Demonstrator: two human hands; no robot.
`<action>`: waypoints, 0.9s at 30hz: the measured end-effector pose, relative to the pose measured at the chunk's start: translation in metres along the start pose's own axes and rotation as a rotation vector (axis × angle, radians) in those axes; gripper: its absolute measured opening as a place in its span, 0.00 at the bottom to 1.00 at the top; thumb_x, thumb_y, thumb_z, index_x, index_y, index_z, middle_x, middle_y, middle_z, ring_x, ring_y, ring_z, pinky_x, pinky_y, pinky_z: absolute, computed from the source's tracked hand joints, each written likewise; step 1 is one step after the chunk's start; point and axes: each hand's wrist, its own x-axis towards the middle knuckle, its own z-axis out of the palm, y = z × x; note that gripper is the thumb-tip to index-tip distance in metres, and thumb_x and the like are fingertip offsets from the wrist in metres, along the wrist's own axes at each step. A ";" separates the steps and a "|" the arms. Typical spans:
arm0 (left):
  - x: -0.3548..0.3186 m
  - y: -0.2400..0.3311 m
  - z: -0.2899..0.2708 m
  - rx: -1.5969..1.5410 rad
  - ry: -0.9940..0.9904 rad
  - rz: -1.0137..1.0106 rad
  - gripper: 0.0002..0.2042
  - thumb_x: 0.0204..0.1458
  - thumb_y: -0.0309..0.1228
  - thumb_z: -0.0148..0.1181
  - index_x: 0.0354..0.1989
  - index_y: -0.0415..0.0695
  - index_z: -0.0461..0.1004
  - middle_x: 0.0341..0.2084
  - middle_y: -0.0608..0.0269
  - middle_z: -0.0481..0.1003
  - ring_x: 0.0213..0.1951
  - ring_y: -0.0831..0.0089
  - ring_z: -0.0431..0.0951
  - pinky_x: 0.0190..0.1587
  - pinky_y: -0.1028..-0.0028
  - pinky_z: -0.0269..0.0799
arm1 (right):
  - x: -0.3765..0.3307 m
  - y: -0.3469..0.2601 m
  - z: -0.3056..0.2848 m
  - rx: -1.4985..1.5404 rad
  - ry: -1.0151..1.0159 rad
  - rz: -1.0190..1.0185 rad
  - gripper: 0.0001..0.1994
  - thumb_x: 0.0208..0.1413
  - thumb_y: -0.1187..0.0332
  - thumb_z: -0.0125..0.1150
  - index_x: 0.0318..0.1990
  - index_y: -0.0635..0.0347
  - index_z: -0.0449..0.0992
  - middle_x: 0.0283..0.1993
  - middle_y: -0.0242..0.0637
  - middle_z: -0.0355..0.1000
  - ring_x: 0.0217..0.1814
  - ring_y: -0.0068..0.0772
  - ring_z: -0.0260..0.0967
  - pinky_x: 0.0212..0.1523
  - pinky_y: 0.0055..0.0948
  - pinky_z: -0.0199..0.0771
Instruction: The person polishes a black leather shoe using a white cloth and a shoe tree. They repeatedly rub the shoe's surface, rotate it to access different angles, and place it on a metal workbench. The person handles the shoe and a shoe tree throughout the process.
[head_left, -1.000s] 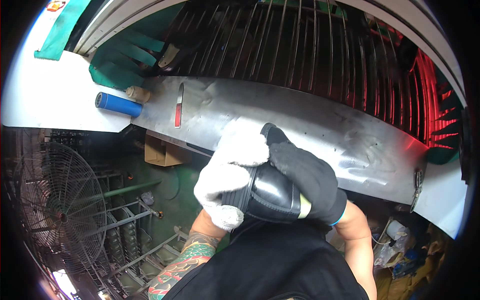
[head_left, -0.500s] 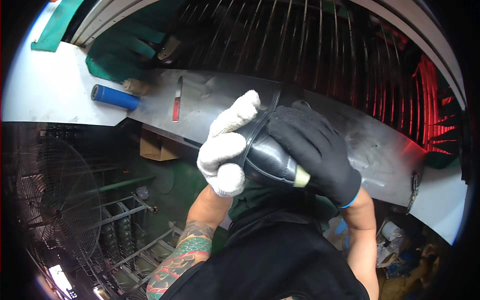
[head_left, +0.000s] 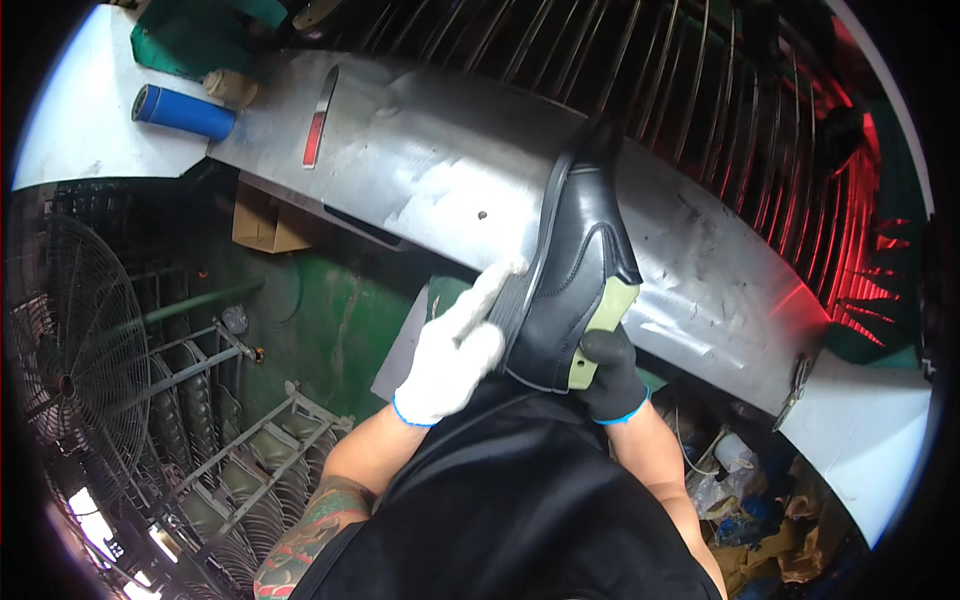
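A black leather shoe (head_left: 565, 290) with stitched seams stands toe-up and tilted before me, its sole facing left. A pale green shoe last (head_left: 615, 300) shows in its opening. My right hand (head_left: 610, 375), in a black glove, grips the shoe and last near the heel. The thumb lies on the last, and its other fingers are mostly hidden behind. My left hand (head_left: 455, 350), in a white glove, is beside the sole's heel end. Its index finger points up along the sole and the fingers are apart; contact with the sole is hard to tell.
Ahead lies a metal bench (head_left: 430, 130) with a red-handled knife (head_left: 318, 130), a blue cylinder (head_left: 185, 112) and a tan roll (head_left: 230, 87). Metal bars (head_left: 560, 50) run behind it, glowing red at right. A fan (head_left: 75, 350) and metal racks (head_left: 250, 460) stand at lower left.
The shoe has turned toe-up, showing more of its side and the last. My right hand has moved from its upper down to the heel end. My left hand has lowered and loosened.
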 end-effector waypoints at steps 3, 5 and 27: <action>0.014 0.025 0.014 0.232 0.152 -0.294 0.24 0.65 0.28 0.61 0.67 0.30 0.70 0.51 0.51 0.81 0.48 0.73 0.80 0.55 0.74 0.74 | 0.001 0.010 -0.009 -0.094 0.032 -0.004 0.41 0.49 0.66 0.72 0.72 0.64 0.61 0.66 0.43 0.72 0.66 0.42 0.74 0.68 0.41 0.74; 0.019 0.016 0.012 0.551 0.104 0.002 0.21 0.65 0.26 0.60 0.65 0.31 0.73 0.44 0.53 0.83 0.40 0.75 0.79 0.49 0.75 0.75 | 0.004 0.014 -0.017 -0.150 0.053 -0.008 0.39 0.49 0.70 0.70 0.71 0.62 0.63 0.64 0.41 0.73 0.65 0.40 0.74 0.67 0.40 0.75; 0.130 0.027 -0.037 0.695 -0.057 0.045 0.13 0.68 0.36 0.58 0.31 0.41 0.74 0.23 0.69 0.75 0.26 0.79 0.74 0.32 0.73 0.74 | 0.013 -0.026 -0.001 -0.495 0.121 0.045 0.41 0.52 0.64 0.69 0.74 0.63 0.59 0.65 0.41 0.70 0.65 0.36 0.71 0.65 0.37 0.74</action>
